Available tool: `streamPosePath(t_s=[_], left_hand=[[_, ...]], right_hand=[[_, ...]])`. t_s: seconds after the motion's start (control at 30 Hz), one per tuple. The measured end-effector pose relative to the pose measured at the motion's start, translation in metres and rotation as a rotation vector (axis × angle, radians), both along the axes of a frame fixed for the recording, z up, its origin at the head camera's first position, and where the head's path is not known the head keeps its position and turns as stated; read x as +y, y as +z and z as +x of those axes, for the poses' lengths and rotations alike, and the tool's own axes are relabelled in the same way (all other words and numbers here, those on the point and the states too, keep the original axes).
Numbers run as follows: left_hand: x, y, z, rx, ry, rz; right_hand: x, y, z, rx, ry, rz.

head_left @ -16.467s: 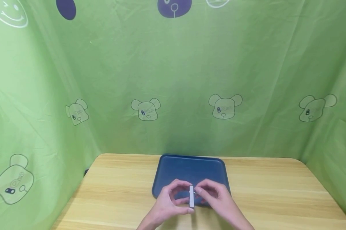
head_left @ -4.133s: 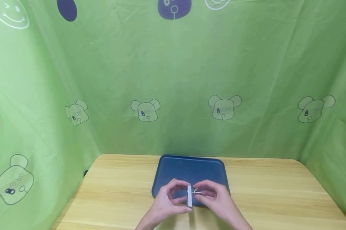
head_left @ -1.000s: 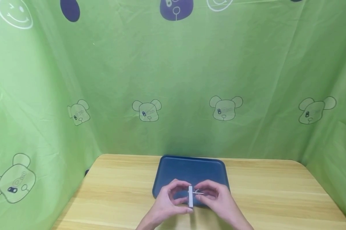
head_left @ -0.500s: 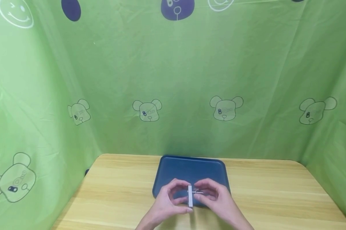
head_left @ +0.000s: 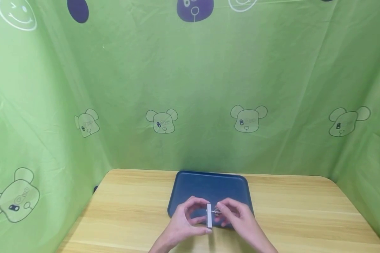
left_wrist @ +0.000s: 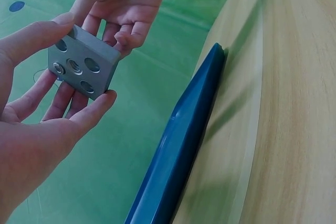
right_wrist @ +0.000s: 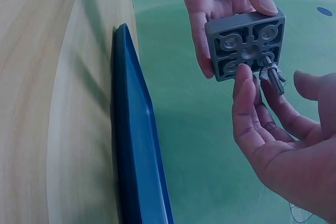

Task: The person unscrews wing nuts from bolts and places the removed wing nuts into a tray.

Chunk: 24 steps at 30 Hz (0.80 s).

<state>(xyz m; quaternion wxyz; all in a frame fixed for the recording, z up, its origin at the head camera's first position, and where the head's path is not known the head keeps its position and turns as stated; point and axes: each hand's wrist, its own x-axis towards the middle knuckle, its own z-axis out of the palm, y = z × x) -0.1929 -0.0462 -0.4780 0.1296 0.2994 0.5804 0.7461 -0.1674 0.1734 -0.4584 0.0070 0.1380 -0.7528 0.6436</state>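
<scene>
My left hand holds a grey square block by its edges, thumb on one side and fingers on the opposite one. Several round holes go through the block, and its ribbed face is turned to the right. A bolt passes through a corner hole; its head shows on the smooth face in the left wrist view. On the bolt's threaded end sits a wing nut. The right hand has its curved fingers right at the wing nut, while the thumb stands apart from it in the right wrist view.
A dark blue tray lies on the wooden table, behind and beneath the hands. Green curtains printed with bear faces stand behind the table and at both sides.
The right thumb has lifted and shifted at the bolt's end, with the fingers moving round the wing nut. Left hand and block stay nearly still. Longer ago, less bolt showed beyond the nut.
</scene>
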Motion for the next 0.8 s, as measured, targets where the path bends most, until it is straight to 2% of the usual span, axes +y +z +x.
streamPosePath(t_s=[0.23, 0.63, 0.8], left_hand=[[0.0005, -0.0003, -0.0001, 0.003, 0.007, -0.020], [0.0009, -0.0012, -0.0003, 0.011, 0.008, -0.023], [0.0005, -0.0005, 0.0002, 0.006, 0.006, -0.019]], right_hand=[[-0.0002, 0.0000, -0.0002, -0.008, -0.013, -0.006], [0.0019, -0.0001, 0.0000, 0.012, 0.013, -0.036], [0.0020, 0.0012, 0.0002, -0.013, 0.032, -0.053]])
